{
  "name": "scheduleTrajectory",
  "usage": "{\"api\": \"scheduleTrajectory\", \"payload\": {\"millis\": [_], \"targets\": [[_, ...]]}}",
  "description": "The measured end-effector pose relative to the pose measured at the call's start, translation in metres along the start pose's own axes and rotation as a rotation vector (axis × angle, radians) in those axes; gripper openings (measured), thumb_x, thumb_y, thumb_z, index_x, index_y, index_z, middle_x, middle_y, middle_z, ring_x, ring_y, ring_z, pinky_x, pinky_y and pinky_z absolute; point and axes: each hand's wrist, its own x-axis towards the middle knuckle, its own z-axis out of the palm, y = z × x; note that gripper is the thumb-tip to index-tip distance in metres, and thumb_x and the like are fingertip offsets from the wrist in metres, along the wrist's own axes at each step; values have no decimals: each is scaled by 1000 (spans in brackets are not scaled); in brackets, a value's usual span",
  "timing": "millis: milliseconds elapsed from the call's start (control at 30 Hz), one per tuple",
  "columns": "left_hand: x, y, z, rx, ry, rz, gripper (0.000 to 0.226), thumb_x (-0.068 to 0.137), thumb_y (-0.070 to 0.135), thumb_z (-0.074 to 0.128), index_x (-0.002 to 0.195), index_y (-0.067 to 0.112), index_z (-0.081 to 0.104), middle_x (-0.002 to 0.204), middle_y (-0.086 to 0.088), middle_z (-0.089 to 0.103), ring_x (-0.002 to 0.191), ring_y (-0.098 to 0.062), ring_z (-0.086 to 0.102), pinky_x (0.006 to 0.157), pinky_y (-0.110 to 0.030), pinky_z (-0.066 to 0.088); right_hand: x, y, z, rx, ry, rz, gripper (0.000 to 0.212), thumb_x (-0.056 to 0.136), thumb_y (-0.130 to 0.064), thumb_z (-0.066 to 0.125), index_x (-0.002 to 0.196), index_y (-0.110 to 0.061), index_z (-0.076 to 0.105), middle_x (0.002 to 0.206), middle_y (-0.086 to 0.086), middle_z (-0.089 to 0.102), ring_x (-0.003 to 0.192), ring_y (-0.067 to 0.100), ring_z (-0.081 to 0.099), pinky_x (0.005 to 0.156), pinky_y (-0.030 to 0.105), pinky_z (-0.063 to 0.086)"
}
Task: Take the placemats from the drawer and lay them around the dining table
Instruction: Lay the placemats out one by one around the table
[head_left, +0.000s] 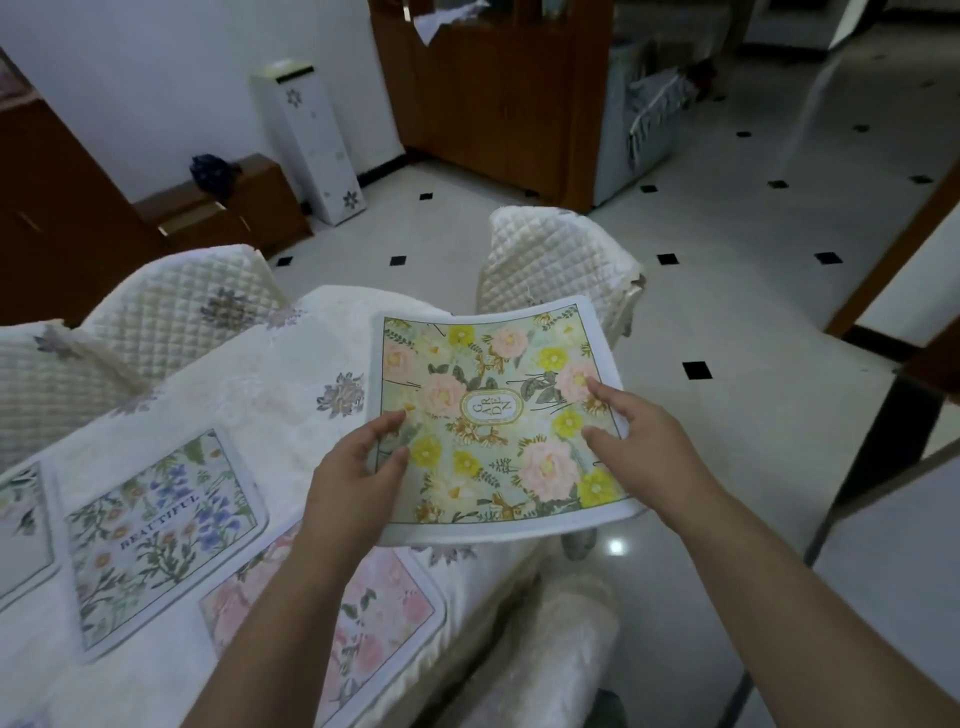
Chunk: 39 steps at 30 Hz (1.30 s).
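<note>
The left hand (358, 467) pinches the near-left edge of the "GARDEN" placemat (493, 415), thumb on the printed face and the other fingers hidden beneath. The right hand (636, 441) grips the right edge the same way, thumb and forefinger lying on the print. Between them the placemat hangs in the air over the right end of the tabletop (270, 374), its far edge bowed upward and its right portion reaching out past the table's edge, above the tiled floor (727, 312).

Three placemats already lie flat: the "BEAUTIFUL" placemat (161, 525), a pink floral placemat (374, 613) just beside it and partly under the left forearm, and a sliver of another placemat (21, 519) at the left border.

The main risk is placement. Set down where it now hovers, the held placemat would overhang the edge and could slide off the quilted tablecloth. It also sits near the pink floral placemat, so a careless drop might overlap that one's corner or nudge it askew. The thin edge pinches leave the sheet floppy; letting one side go first could make it fold or land crooked. The quilted chair back (556, 260) stands close behind, and the sagging far edge may catch on it.
</note>
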Motion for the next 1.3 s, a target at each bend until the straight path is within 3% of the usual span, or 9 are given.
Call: {"api": "scheduleTrajectory", "payload": {"millis": [100, 233, 333, 467, 667, 900, 1167, 1300], "targets": [[8, 16, 11, 17, 30, -24, 34, 97, 24, 67, 126, 41, 68, 124, 18, 60, 120, -12, 60, 103, -41, 52, 28, -9, -14, -34, -44, -31, 57, 92, -20, 67, 143, -41, 50, 141, -11, 54, 110, 4, 57, 80, 11, 47], [19, 32, 16, 33, 69, -15, 35, 98, 24, 66, 129, 39, 67, 128, 18, 59, 122, -8, 57, 105, -37, 50, 54, -21, -24, -36, -57, -65, 58, 91, -21, 67, 142, -42, 51, 145, -9, 53, 125, 10, 54, 104, 33, 49], [28, 34, 12, 33, 77, -7, 35, 97, 24, 66, 129, 40, 67, 124, 22, 59, 123, -7, 57, 106, -39, 49, 63, -27, -21, -49, -61, -88, 58, 92, -21, 67, 143, -40, 50, 145, -10, 52, 129, 9, 51, 108, 34, 45], [36, 27, 5, 6, 72, -11, 35, 97, 24, 66, 128, 41, 67, 121, 24, 59, 123, -7, 57, 107, -40, 49, 66, -32, -12, -60, -64, -99, 58, 92, -21, 67, 144, -39, 50, 145, -11, 52, 125, 5, 51, 105, 27, 45], [38, 9, -5, -49, 60, -30, 34, 97, 24, 66, 126, 42, 68, 121, 25, 60, 126, -7, 56, 109, -39, 47, 58, -41, 2, -78, -49, -95, 58, 92, -21, 68, 142, -44, 50, 144, -12, 52, 125, 5, 53, 104, 33, 49], [37, 4, 1, -54, 78, -35, 35, 97, 23, 65, 128, 40, 67, 122, 26, 60, 126, -5, 55, 110, -40, 46, 63, -41, 3, -88, -48, -111, 58, 92, -20, 67, 142, -43, 50, 143, -13, 53, 123, 6, 54, 103, 32, 49], [44, 23, 28, 24, 197, -109, 35, 98, 24, 65, 128, 40, 67, 126, 23, 59, 124, -5, 55, 110, -39, 46, 120, -23, 0, -38, -183, -123, 58, 91, -18, 68, 141, -43, 52, 138, -13, 56, 114, 9, 60, 95, 38, 55], [46, 42, 51, 47, 285, -171, 35, 97, 23, 65, 128, 40, 67, 119, 28, 58, 123, -6, 57, 109, -40, 48, 160, -18, -8, -43, -282, -153, 58, 90, -20, 69, 140, -45, 52, 138, -12, 57, 104, 6, 61, 90, 30, 54]]}}
